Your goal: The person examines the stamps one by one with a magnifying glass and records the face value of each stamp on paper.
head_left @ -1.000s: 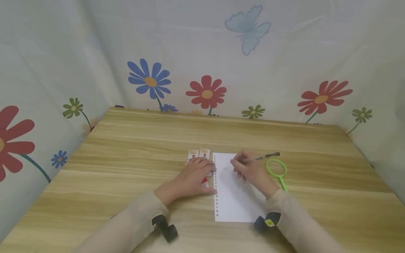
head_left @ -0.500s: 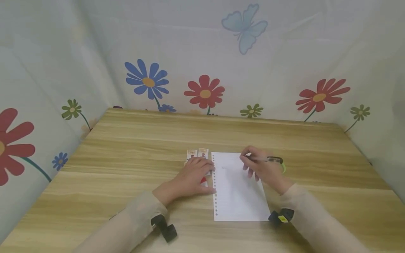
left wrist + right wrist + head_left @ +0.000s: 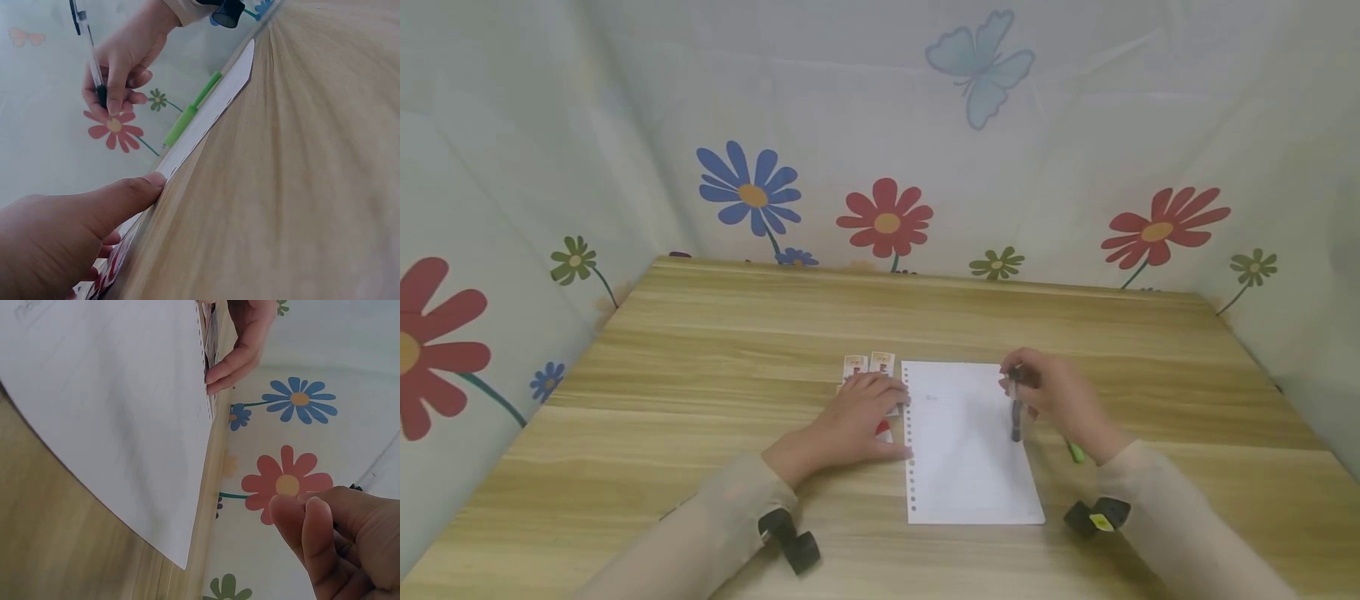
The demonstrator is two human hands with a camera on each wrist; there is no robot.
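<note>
My left hand point(image 3: 857, 417) lies palm down with its fingers spread over several small printed cards point(image 3: 882, 363). Its thumb touches the hole-punched left edge of a white lined sheet of paper point(image 3: 962, 467). Faint small writing shows near the top left of that sheet. Above the sheet's right edge, my right hand point(image 3: 1063, 400) pinches a pen point(image 3: 1017, 417) between thumb and fingers. The pen has a clear barrel with black ends, well seen in the left wrist view point(image 3: 93, 59). In the right wrist view the curled fingers point(image 3: 317, 534) mostly hide it.
Under my right forearm, a green magnifying glass point(image 3: 1075, 451) shows only its handle in the head view. A wooden table point(image 3: 737, 333) bears everything. Behind it hangs a pale curtain point(image 3: 1060, 150) printed with flowers and a butterfly.
My right hand has moved rightward from the sheet's upper middle, still holding the pen. The pen has swung from pointing right to pointing toward me. Small writing is uncovered. My left hand stays put.
</note>
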